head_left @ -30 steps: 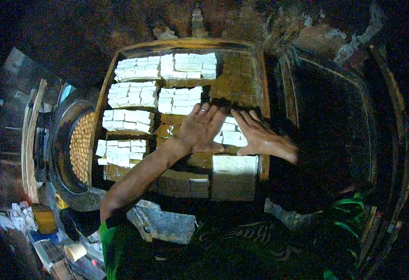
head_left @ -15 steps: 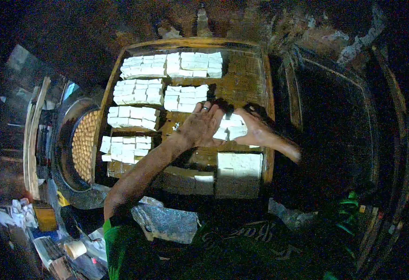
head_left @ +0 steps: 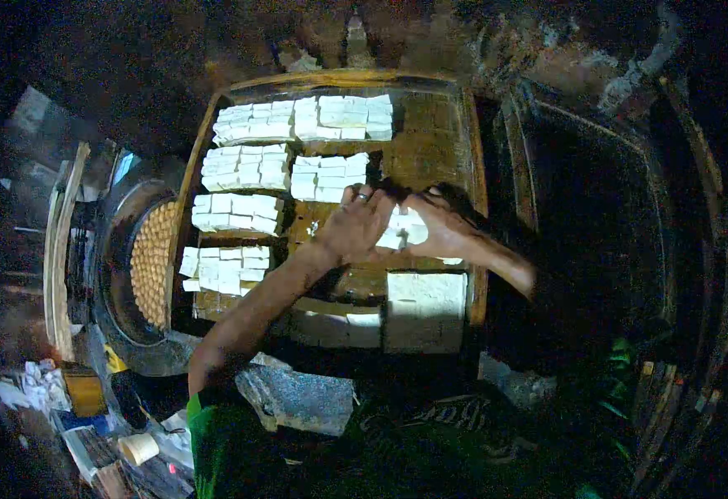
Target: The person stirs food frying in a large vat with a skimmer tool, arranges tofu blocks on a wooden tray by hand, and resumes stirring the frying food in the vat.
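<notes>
A small cluster of white tofu pieces [head_left: 404,229] sits between my two hands on a wooden tray [head_left: 426,154]. My left hand [head_left: 355,226], with a ring on one finger, presses the cluster's left side. From the right, my right hand [head_left: 440,231] curves its fingers and thumb around the other side. Just beyond my left hand stands a block of cut tofu [head_left: 330,176]. Nearer to me lies a large uncut tofu slab [head_left: 426,312], partly in shadow. Some of the fingertips are hidden in dark shadow.
More cut tofu blocks [head_left: 243,166] stand in rows on the tray's left and far side. A raised wooden rim [head_left: 343,79] borders it. To the left is a round pan [head_left: 118,241] filled with golden-brown pieces [head_left: 152,266]. A cup [head_left: 138,449] lies at lower left.
My hands have come slightly closer together around the tofu cluster, and my right hand has shifted a little left. The tofu rows keep their places on the tray.
</notes>
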Available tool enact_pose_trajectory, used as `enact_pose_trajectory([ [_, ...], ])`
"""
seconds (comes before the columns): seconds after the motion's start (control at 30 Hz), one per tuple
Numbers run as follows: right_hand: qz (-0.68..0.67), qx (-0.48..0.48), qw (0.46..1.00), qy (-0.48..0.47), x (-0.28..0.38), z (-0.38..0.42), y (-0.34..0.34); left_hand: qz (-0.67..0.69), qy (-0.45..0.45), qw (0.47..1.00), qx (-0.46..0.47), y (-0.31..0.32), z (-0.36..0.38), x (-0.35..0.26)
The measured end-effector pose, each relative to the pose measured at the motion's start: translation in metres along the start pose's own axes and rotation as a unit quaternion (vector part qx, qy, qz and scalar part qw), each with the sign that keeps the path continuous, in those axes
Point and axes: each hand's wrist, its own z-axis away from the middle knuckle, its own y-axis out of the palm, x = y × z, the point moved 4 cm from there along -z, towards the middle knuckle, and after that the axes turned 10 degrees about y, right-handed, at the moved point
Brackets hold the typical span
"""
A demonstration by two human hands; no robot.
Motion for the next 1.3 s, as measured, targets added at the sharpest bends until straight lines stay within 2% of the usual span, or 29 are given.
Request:
enact_pose_trajectory([
  [0.03,0.0,-0.001,1.0,-0.001,-0.005,0.0,0.001,0.035,-0.009,0.999,0.009,0.001,0.0,0.001],
  [0.1,-0.152,0.043,0.984,0.085,-0.025,0.0,0.011,0.067,-0.022,0.997,0.007,0.0,0.001,0.004],
  [0.17,-0.178,0.031,0.982,0.063,-0.038,-0.003,0.016,0.101,-0.038,0.994,0.007,0.0,0.003,0.003],
  [0.2,-0.201,0.015,0.979,0.043,-0.033,-0.003,0.009,0.096,-0.043,0.993,0.061,0.003,0.002,0.002],
  [0.23,-0.172,0.064,0.979,0.092,-0.031,-0.002,0.011,0.091,-0.045,0.988,0.113,0.007,0.0,0.001],
  [0.27,0.025,0.05,0.997,0.052,-0.024,-0.002,0.008,0.092,-0.041,0.989,0.111,0.007,-0.004,0.0],
  [0.33,0.085,0.029,0.996,0.02,-0.011,0.001,0.0,0.063,-0.046,0.982,0.172,-0.004,-0.013,-0.002],
  [0.47,0.155,0.004,0.988,0.015,-0.019,0.01,-0.012,0.071,-0.084,0.978,0.178,-0.032,-0.011,-0.005],
  [0.53,0.109,0.073,0.991,0.03,-0.016,0.012,-0.037,0.118,-0.058,0.986,0.103,-0.039,-0.011,-0.008],
  [0.57,0.101,0.035,0.994,-0.02,-0.018,0.016,-0.046,0.12,-0.06,0.986,0.102,-0.04,-0.012,-0.01],
  [0.6,0.101,0.037,0.994,-0.02,-0.007,0.018,-0.055,0.115,-0.052,0.989,0.08,-0.042,-0.017,-0.012],
  [0.67,0.051,0.132,0.987,0.079,0.012,0.027,-0.068,0.106,-0.036,0.993,0.034,-0.046,-0.025,-0.016],
  [0.7,0.054,0.116,0.991,0.03,0.006,0.032,-0.058,0.099,-0.025,0.995,0.02,-0.039,-0.026,-0.018],
  [0.73,0.099,0.116,0.988,0.019,0.016,0.039,-0.057,0.099,-0.025,0.995,0.018,-0.034,-0.026,-0.019],
  [0.8,0.24,0.147,0.957,0.066,0.028,0.051,-0.051,0.095,-0.013,0.995,0.023,-0.028,-0.028,-0.021],
  [0.93,0.178,0.143,0.971,0.076,0.014,0.068,-0.033,0.117,0.045,0.992,0.001,-0.051,-0.036,-0.025],
  [1.0,0.227,0.141,0.962,0.054,0.014,0.071,-0.031,0.141,0.131,0.981,-0.002,-0.056,-0.038,-0.039],
  [1.07,0.261,0.149,0.952,0.055,-0.013,0.078,-0.003,0.156,0.132,0.979,0.002,-0.05,-0.04,-0.043],
  [1.13,0.297,0.155,0.941,0.055,-0.001,0.073,-0.008,0.154,0.121,0.98,-0.04,-0.046,-0.042,-0.042],
  [1.27,0.203,0.083,0.974,0.062,0.015,0.072,-0.023,0.161,0.12,0.98,0.002,-0.032,-0.042,-0.045],
  [1.3,0.176,0.058,0.98,0.077,0.012,0.073,-0.023,0.172,0.107,0.978,-0.04,-0.032,-0.041,-0.045],
])
